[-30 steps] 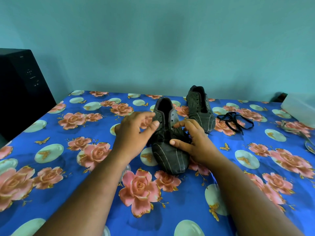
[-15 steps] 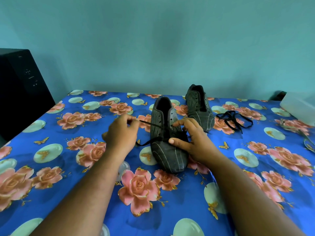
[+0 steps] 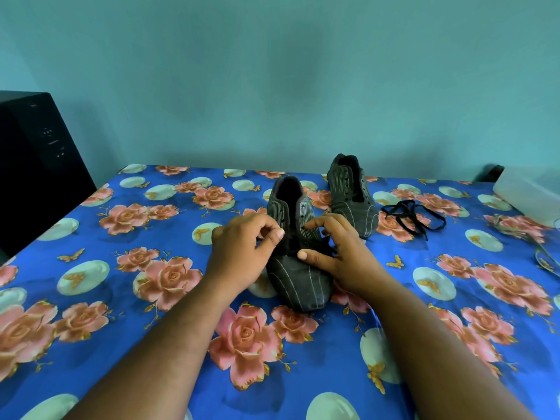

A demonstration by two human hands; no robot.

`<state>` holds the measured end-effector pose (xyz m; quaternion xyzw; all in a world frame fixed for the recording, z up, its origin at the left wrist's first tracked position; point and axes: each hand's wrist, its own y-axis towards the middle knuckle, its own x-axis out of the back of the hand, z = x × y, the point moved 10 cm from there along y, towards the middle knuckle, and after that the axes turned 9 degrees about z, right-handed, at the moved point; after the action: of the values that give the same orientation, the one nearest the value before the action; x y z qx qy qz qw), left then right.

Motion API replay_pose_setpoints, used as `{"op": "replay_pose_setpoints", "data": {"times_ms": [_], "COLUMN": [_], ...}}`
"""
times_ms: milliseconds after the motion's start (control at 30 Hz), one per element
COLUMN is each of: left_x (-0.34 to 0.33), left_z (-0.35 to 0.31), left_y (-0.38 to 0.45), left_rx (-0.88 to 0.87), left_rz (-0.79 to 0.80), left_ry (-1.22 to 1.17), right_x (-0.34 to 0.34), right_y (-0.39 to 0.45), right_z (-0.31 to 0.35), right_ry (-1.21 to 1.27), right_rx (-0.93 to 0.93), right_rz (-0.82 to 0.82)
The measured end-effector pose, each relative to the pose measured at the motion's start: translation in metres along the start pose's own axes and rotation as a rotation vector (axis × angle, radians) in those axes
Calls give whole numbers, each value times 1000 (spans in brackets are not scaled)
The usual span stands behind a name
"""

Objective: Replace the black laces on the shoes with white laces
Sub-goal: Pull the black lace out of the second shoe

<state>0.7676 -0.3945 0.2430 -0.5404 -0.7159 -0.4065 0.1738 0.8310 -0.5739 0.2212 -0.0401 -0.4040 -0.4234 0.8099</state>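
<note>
Two dark pinstriped shoes stand on the floral blue cloth. The near shoe [image 3: 298, 277] points its toe at me, and a black lace [image 3: 328, 247] is still threaded through its lower eyelets. My left hand [image 3: 242, 253] sits at the shoe's left eyelet row, thumb and curled fingers pinching that lace. My right hand [image 3: 345, 256] holds the shoe from the right, thumb on the vamp and index finger on the right eyelet flap. The far shoe [image 3: 351, 195] has no lace. A loose black lace [image 3: 413, 215] lies to its right.
A black box [image 3: 36, 165] stands at the left edge of the table [image 3: 127, 298]. A translucent white container [image 3: 527, 192] sits at the far right, with a pale cord or lace [image 3: 521, 233] in front of it. A teal wall rises right behind the table.
My left hand pulled a stretch of black lace out to the left, then came back to the shoe's left eyelets. My right hand stayed on the shoe.
</note>
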Motion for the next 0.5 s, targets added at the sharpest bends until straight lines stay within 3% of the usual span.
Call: {"op": "replay_pose_setpoints", "data": {"times_ms": [67, 267, 400, 500], "left_x": [9, 26, 15, -4], "left_z": [14, 37, 15, -5], "left_y": [2, -4, -2, 0], "left_rx": [71, 316, 106, -14], "left_rz": [-65, -206, -112, 17], "left_ry": [-60, 84, 61, 169], "right_x": [0, -1, -1, 1], "right_y": [0, 0, 0, 0], "right_z": [0, -2, -1, 0], "right_ry": [13, 13, 1, -6], "right_rx": [-2, -3, 4, 16], "right_rz": [-7, -9, -7, -19]}}
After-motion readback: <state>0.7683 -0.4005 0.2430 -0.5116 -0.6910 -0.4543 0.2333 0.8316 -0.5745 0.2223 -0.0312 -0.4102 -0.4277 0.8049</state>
